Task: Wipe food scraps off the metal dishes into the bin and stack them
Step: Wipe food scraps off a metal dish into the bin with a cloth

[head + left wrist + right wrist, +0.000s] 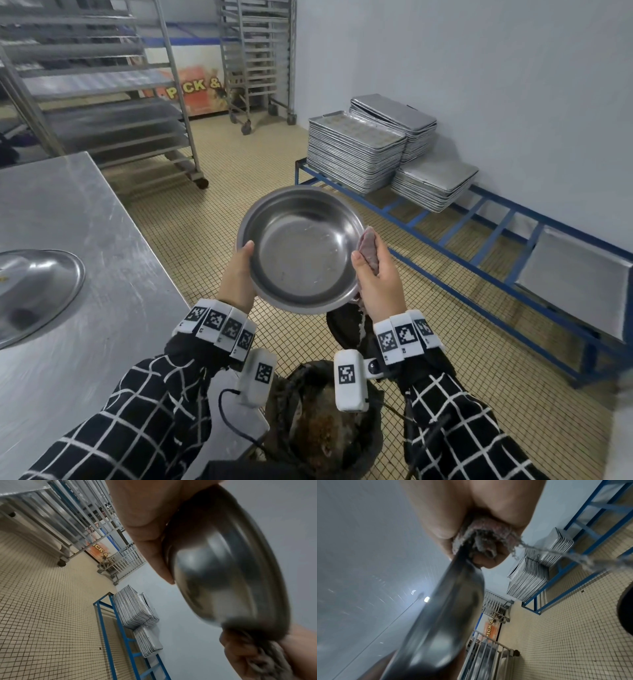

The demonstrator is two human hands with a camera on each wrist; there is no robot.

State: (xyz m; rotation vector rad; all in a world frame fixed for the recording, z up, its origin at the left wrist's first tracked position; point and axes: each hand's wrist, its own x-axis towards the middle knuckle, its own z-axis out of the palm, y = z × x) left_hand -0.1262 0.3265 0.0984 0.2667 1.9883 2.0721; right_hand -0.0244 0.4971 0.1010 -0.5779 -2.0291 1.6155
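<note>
You hold a round metal bowl tilted toward you above the black-lined bin; its inside shows only faint smears. A frayed grey-pink cloth sits against its right rim. An upturned dish lies on the steel table.

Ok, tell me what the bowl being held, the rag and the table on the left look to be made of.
Bowl: likely stainless steel, brushed grey with soft reflections and faint streaks.
Rag: woven cloth, greyish pink and worn; the right wrist view shows frayed threads trailing off.
Table: apparently stainless sheet, dull silver with fine scratches and glare.
</note>
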